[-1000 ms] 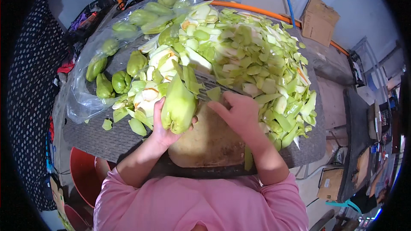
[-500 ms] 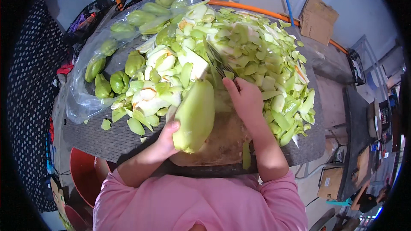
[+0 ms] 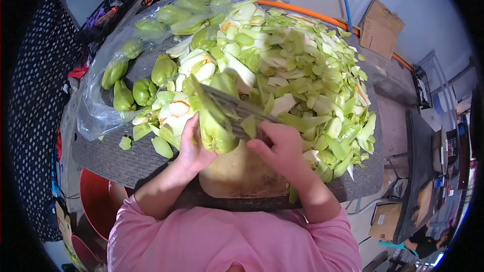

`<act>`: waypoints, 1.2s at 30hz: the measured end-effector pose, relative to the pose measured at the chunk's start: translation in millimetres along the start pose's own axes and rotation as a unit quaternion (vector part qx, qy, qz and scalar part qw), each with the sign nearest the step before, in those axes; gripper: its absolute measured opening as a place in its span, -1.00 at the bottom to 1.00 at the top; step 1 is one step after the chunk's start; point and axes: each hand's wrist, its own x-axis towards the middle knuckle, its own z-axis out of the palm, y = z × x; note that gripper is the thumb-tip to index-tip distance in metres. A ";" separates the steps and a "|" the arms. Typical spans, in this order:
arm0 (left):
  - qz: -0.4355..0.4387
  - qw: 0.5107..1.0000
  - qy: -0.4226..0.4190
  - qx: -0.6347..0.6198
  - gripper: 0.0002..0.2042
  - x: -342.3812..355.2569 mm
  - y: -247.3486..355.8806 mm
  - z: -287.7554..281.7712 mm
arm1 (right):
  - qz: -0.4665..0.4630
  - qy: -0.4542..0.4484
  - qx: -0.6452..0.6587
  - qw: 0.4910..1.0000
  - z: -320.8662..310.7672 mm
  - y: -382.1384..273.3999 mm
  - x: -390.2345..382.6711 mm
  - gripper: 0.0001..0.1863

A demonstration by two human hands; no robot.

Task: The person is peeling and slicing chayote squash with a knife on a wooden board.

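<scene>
My left hand (image 3: 194, 146) is wrapped around the near end of a pale green chayote (image 3: 218, 140), raised above the near part of the table. In my right hand (image 3: 281, 146) is a knife (image 3: 234, 107), its broad blade blurred and laid across the chayote, with bits of green peel on it. The knife's handle is hidden inside my fist. Below both hands is a worn cutting board (image 3: 247, 176). A large heap of chayote peel and slices (image 3: 312, 80) spreads over the right and far side, close to my right hand.
Several whole chayotes (image 3: 144, 92) lie at the left, some inside a clear plastic bag (image 3: 93, 121). A red bucket (image 3: 96, 201) stands below the table's left edge. An orange pipe (image 3: 307, 12) runs behind the table, near a cardboard piece (image 3: 381, 27).
The chayote and my left hand have moved farther from me and tilted. My right hand has come nearer and left, and the knife blade has swung across the chayote.
</scene>
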 end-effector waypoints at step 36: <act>0.026 0.964 -0.049 0.259 -0.08 -17.3 -7.1 8.0 | 0.030 0.096 -0.128 0.987 2.6 17.5 13.7 -0.48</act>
